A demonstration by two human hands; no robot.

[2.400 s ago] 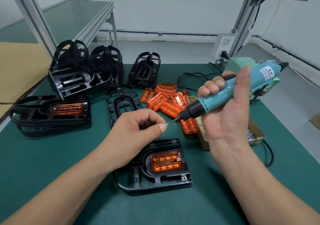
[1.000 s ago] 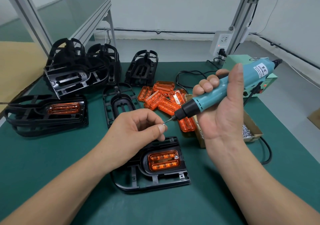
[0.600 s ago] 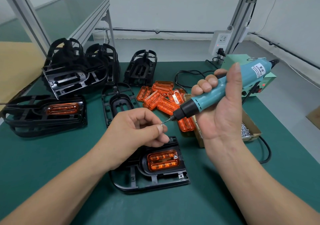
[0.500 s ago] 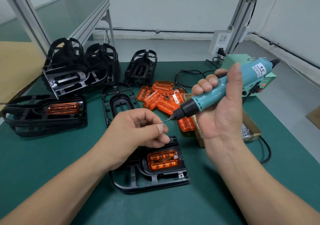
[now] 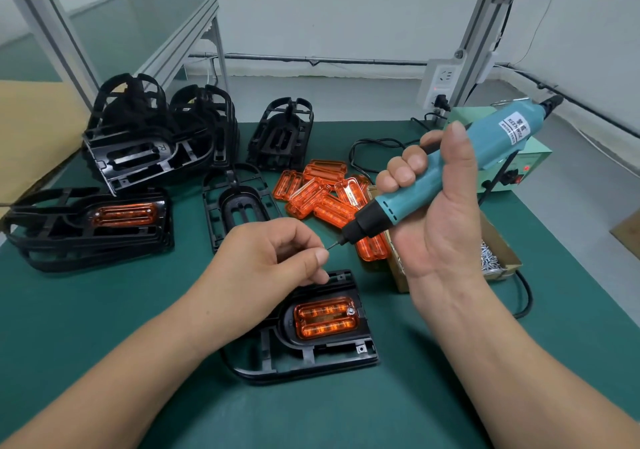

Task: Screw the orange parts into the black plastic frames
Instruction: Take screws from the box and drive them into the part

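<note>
Orange part (image 5: 325, 317) sits seated in a black frame (image 5: 304, 358) that lies flat on the green mat (image 5: 104, 310), near centre and just below the hands. Its long axis runs left to right, and one screw head (image 5: 350, 311) shows at its right end. The left hand (image 5: 266, 261) hovers above the frame, thumb and forefinger pinching a tiny screw (image 5: 328, 247). The right hand (image 5: 436, 213) is wrapped around a raised teal driver (image 5: 450, 171), whose bit points down-left and meets that screw. Loose orange parts (image 5: 322, 196) lie heaped behind, and a box (image 5: 398, 280) of screws sits to the right
</note>
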